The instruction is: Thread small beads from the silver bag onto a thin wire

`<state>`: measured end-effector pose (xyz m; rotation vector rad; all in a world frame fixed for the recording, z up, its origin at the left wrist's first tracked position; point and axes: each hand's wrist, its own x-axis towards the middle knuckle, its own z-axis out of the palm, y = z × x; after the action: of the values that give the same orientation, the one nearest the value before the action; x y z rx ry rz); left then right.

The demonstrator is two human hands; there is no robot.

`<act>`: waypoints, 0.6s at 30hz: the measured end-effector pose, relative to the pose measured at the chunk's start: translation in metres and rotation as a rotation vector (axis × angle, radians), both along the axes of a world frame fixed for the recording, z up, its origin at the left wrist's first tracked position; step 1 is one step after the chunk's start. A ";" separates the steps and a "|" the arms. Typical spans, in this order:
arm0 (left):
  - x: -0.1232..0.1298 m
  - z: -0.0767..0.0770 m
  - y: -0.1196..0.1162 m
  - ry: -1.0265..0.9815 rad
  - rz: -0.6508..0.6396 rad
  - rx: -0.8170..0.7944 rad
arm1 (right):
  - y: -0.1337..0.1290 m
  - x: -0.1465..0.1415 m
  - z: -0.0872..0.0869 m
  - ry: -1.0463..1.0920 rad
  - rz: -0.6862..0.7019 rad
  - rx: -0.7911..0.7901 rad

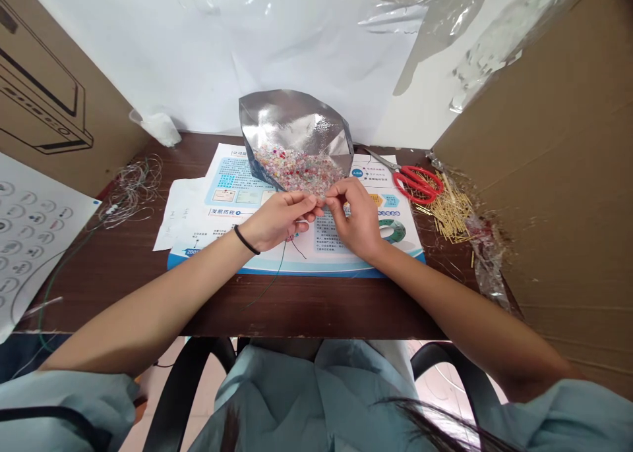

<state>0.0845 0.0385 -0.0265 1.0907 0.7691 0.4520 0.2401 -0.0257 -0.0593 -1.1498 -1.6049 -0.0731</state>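
My left hand (285, 220), with a black band on the wrist, is closed in a pinch at the front edge of an open silver bag. My right hand (357, 220) pinches close beside it, the fingertips nearly meeting. What sits between the fingertips is too small to make out. A thin dark green thread (279, 267) hangs below my left hand. Just behind both hands, the bag (291, 119) holds many small pink, red and clear beads (301, 167). A printed sheet (257, 257) lies under the hands and bag.
Red-handled scissors (419, 184) lie at the right on a heap of gold-coloured sticks (452, 211). Clear tangled thread (131, 192) is on the left of the brown table (316, 307). Cardboard (558, 175) stands on both sides, and crumpled plastic (489, 261) lies near the right one.
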 end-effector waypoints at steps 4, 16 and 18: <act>0.001 -0.005 -0.001 0.023 -0.013 0.010 | -0.001 0.000 0.000 0.005 0.041 -0.005; 0.000 -0.006 0.000 0.062 -0.023 0.041 | 0.000 0.000 0.001 -0.002 0.083 -0.005; 0.000 -0.005 0.000 0.068 -0.026 0.043 | 0.000 0.000 0.001 -0.007 0.077 -0.021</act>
<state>0.0842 0.0387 -0.0314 1.1598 0.8070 0.4128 0.2398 -0.0259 -0.0587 -1.1036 -1.6580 -0.0102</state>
